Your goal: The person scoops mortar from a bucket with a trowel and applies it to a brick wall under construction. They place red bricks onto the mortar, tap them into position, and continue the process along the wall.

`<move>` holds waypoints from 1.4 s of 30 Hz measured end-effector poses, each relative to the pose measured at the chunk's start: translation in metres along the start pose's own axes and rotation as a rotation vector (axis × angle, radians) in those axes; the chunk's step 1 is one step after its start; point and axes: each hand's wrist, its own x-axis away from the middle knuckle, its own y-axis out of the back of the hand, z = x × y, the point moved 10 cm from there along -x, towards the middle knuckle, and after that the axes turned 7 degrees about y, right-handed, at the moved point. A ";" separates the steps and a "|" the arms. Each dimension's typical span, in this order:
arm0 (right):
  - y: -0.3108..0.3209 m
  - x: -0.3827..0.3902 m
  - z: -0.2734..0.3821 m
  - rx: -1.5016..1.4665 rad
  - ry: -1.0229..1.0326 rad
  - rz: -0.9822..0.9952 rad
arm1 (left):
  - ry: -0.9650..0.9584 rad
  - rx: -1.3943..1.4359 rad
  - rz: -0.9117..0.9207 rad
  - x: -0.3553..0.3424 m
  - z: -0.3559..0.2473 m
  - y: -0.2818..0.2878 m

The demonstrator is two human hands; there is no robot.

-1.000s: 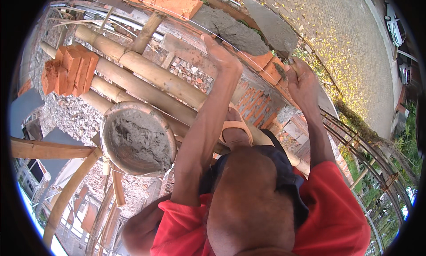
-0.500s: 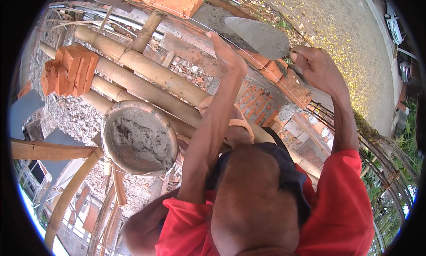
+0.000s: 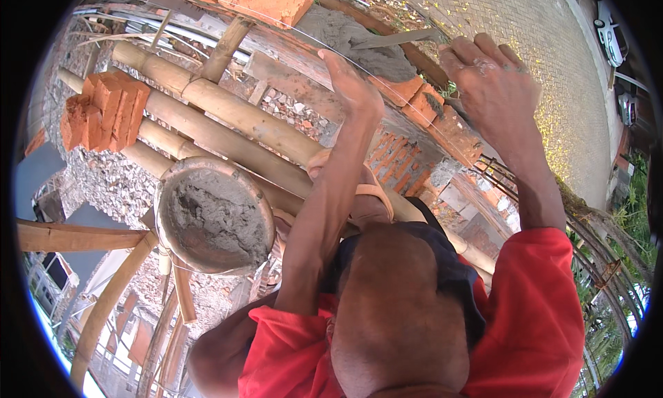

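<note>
My right hand (image 3: 487, 77) is closed round the handle of a trowel, which the fingers mostly hide. The trowel's blade (image 3: 400, 38) appears nearly edge-on, against the wet grey mortar (image 3: 345, 39) on top of the brick wall. Beside the wall's near side, my left hand (image 3: 353, 87) is raised with its fingers stretched out and holds nothing. Close by it, a thin taut string (image 3: 324, 42) runs along the wall. Orange bricks (image 3: 266, 4) lie beyond the mortar at the far left, and more wall bricks (image 3: 428, 108) show between my hands.
A round bowl of mortar (image 3: 214, 215) sits left of my left forearm. Several stacked bricks (image 3: 103, 111) rest on the bamboo poles (image 3: 228, 108) of the scaffold. Rubble lies below. Bent steel bars (image 3: 594, 260) stand at the right, beyond which runs a paved road (image 3: 552, 53).
My right hand has moved up and turned over, tilting the trowel blade from broad face to edge. More mortar shows on the wall beneath it. My left hand stays almost in place.
</note>
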 end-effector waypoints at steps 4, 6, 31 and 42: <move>0.008 -0.013 -0.002 -0.020 -0.043 -0.002 | 0.029 -0.013 -0.018 0.006 -0.003 -0.003; 0.010 0.006 -0.032 -0.112 -0.226 0.036 | -0.019 -0.079 -0.015 0.013 -0.014 -0.002; -0.093 0.095 -0.033 -0.991 -0.418 0.350 | 0.004 -0.071 -0.010 0.020 -0.025 -0.020; 0.028 0.008 0.000 -0.747 -0.221 0.063 | -0.603 -0.693 -0.114 0.156 -0.369 -0.061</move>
